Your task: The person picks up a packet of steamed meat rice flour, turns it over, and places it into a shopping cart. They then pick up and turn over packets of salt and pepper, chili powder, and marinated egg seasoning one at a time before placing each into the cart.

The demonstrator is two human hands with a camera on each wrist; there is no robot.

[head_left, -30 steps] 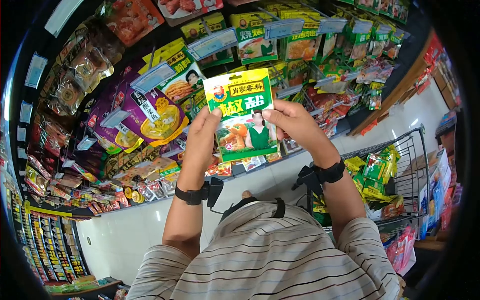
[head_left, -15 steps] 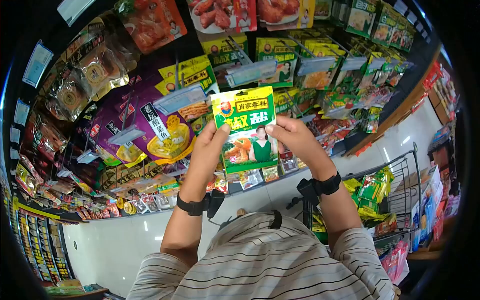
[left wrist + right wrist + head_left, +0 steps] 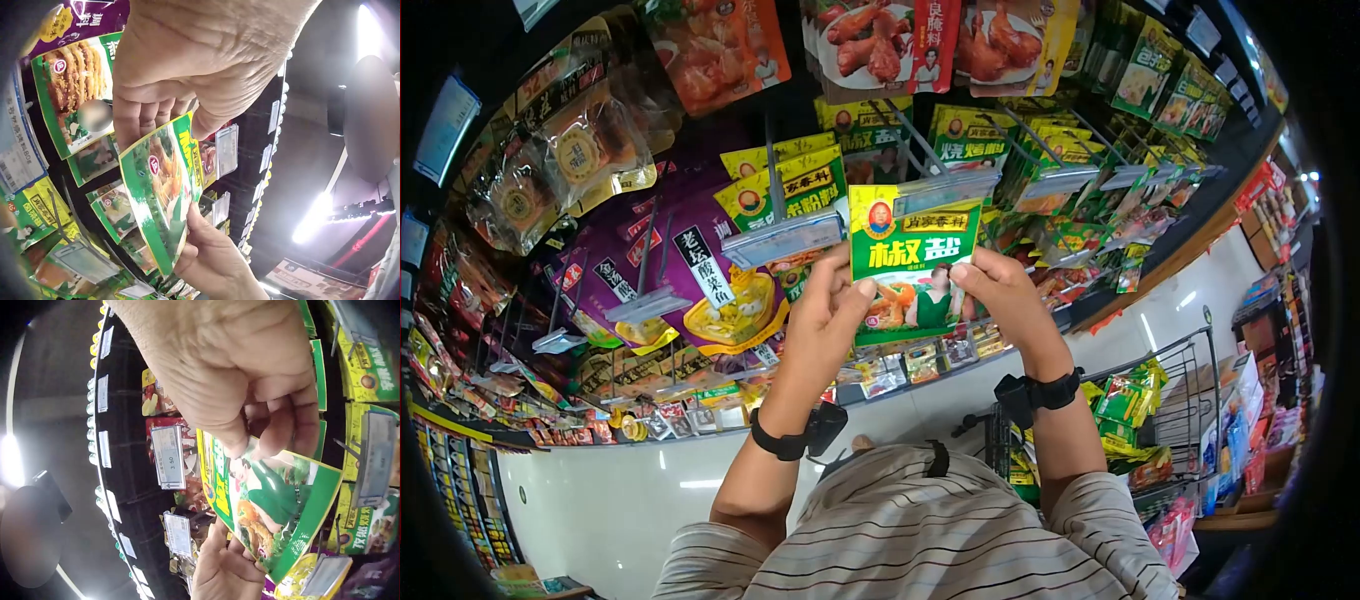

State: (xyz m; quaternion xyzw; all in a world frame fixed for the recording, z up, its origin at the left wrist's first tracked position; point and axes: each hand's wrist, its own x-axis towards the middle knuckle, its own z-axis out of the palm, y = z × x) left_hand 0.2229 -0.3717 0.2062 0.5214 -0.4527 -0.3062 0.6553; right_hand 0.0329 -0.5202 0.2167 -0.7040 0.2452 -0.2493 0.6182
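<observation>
A green and yellow seasoning packet (image 3: 912, 265) is held upright between both hands, its printed front facing the person in the head view. My left hand (image 3: 828, 312) pinches its left edge, thumb on the front and fingers behind. On the opposite edge my right hand (image 3: 1007, 297) grips it the same way. The left wrist view shows the packet (image 3: 159, 187) slanted below the left hand (image 3: 200, 69). From the right wrist, the packet (image 3: 269, 503) lies under the right hand's thumb and curled fingers (image 3: 300, 428).
Hanging seasoning packets (image 3: 972, 140) and purple pouches (image 3: 700, 270) fill the rack ahead, with price tags (image 3: 785, 238) jutting out on hooks. Marinade packs (image 3: 875, 45) hang above. At the right stands a wire shopping cart (image 3: 1200, 400) holding similar packets (image 3: 1128, 400).
The head view has shifted, so the rack fills more of it and the upper packs show more. Both hands keep hold of the seasoning packet, which sits slightly lower and further right in view.
</observation>
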